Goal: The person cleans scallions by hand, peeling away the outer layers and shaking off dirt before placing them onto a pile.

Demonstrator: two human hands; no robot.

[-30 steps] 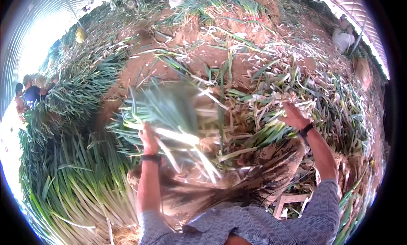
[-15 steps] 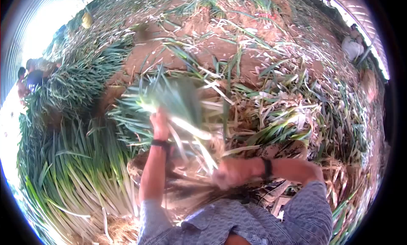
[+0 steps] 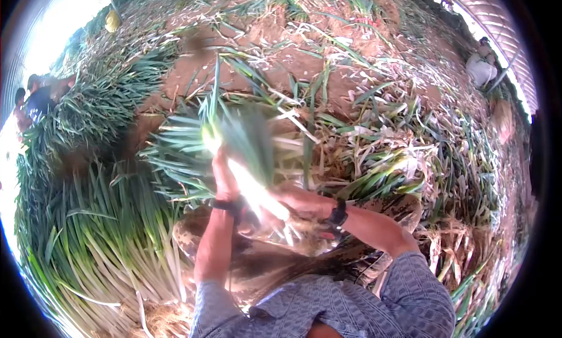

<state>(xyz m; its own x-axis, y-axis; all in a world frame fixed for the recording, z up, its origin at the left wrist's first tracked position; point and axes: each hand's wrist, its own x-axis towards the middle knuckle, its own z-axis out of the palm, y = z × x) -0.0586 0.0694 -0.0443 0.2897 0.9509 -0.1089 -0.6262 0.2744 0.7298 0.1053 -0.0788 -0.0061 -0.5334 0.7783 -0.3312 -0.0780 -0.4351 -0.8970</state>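
Observation:
My left hand is closed around a bunch of green onions, its green tops fanned out above and its white stalks slanting down to the right. Motion blurs the leaves. My right hand is at the right side of the white stalks, close to their lower part; its fingers are smeared and partly hidden, so their grip does not show. The root ends point down over my lap.
At my left lies a large pile of green onions, roots toward me. Stripped leaves and peelings heap up ahead and to the right. A person is at far left, another at far right.
My right hand has moved up and left, from the root ends to beside the white stalks. My left hand stays on the bunch, almost in the same place.

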